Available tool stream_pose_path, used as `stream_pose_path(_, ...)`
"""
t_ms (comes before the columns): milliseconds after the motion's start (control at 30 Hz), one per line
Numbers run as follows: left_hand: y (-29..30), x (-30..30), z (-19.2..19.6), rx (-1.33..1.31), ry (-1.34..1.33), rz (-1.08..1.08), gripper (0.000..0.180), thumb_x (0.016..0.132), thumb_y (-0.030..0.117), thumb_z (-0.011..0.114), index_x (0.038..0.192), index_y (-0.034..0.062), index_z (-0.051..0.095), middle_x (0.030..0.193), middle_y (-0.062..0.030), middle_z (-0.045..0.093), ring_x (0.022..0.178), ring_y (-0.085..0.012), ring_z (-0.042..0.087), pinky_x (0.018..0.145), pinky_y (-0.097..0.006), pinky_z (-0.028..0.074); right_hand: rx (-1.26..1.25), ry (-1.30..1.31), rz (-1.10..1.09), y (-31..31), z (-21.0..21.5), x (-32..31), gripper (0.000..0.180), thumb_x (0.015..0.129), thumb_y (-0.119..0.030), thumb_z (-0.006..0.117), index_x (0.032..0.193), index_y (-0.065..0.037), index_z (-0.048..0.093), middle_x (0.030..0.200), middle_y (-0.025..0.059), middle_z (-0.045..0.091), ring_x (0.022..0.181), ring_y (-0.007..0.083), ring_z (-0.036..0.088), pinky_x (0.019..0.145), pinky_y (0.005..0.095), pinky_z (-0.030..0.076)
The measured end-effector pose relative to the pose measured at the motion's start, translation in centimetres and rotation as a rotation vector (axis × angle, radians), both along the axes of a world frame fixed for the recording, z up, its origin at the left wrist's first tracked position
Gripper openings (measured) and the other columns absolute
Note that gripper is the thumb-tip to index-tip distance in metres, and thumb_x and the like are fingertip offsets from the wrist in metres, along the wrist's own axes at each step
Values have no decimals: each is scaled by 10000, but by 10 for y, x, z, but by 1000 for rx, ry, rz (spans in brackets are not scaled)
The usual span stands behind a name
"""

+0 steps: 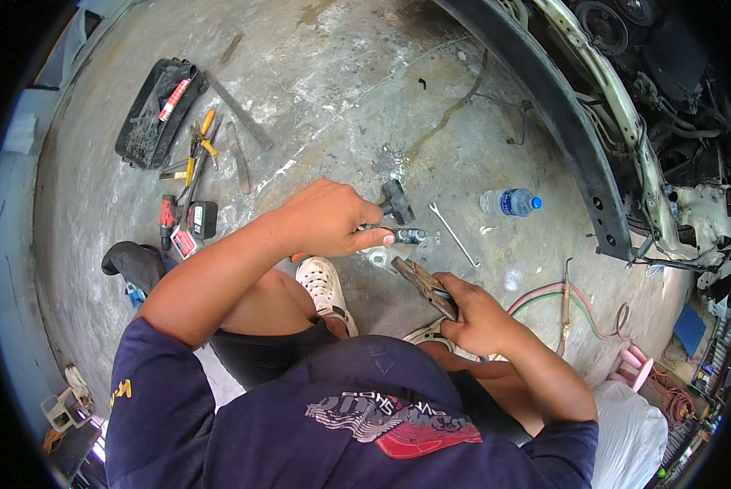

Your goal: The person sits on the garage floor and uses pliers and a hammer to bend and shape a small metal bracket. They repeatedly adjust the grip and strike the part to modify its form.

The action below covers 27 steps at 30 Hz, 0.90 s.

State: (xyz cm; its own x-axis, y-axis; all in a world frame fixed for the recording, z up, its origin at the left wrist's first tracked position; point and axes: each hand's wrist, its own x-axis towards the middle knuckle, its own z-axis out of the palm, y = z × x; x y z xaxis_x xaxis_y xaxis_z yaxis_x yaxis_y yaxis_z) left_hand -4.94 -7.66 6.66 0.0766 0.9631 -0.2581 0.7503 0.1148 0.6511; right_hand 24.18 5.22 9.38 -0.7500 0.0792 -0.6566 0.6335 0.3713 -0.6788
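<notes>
My left hand (337,218) is closed, its fingers wrapped round the handle of a hammer with a dark head (396,202). Just under the thumb sits a short dark metal cylinder (410,236); whether the thumb presses on it or it rests on the floor, I cannot tell. In my right hand (478,314) is a pair of worn, rusty locking pliers (425,287), jaws pointing up and left toward the cylinder. A thin double-ended wrench (453,234) lies on the concrete just beyond the pliers. My palm hides most of the hammer's handle.
A water bottle (510,203) lies to the right, before a dark curved car beam (577,122). Red and green hoses run to a torch (566,306). At left are a black tray (160,114), pliers (206,137), metal strips (239,110) and a red drill (167,220).
</notes>
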Motion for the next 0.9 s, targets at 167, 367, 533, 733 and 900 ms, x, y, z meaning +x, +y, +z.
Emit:
stream_pose_path(167,4,6,-3,-109,137,-21,581,1006,592,566,770,84,718,605,-169,611,630,-423,627,598,-515,471,29,22,-63,-16,-44,4,565,928,-169,679,1431,-14,474,1300,330,609,1204,476,611,999,513,486)
stream_pose_path(367,7,-3,2,-224,128,-1,597,1039,580,497,844,73,745,671,-181,645,704,-426,646,652,-510,498,-4,-64,-66,-27,-54,-12,487,977,-225,665,1394,-34,499,1145,328,672,1100,496,650,948,530,502)
stream_pose_path(533,4,-13,-20,194,196,244,452,1027,481,589,1172,67,700,1061,-214,681,947,-392,668,786,-464,537,-71,-135,-167,-30,-71,-15,423,968,-243,668,1307,-19,550,1022,318,700,1019,511,669,906,534,509)
stream_pose_path(733,8,-20,-21,118,185,520,495,960,348,736,1306,11,631,1211,-224,671,999,-353,686,863,-437,569,-74,-94,-363,-43,-126,0,412,971,-326,662,1235,-15,601,1066,295,702,1052,475,668,921,511,506)
stream_pose_path(900,1,-15,-33,-328,172,365,692,910,475,767,1351,-38,621,1219,-291,695,1024,-403,715,905,-456,570,-193,-135,-572,-53,-158,-11,419,952,-358,684,1196,-19,651,1081,255,717,1049,418,689,901,477,516)
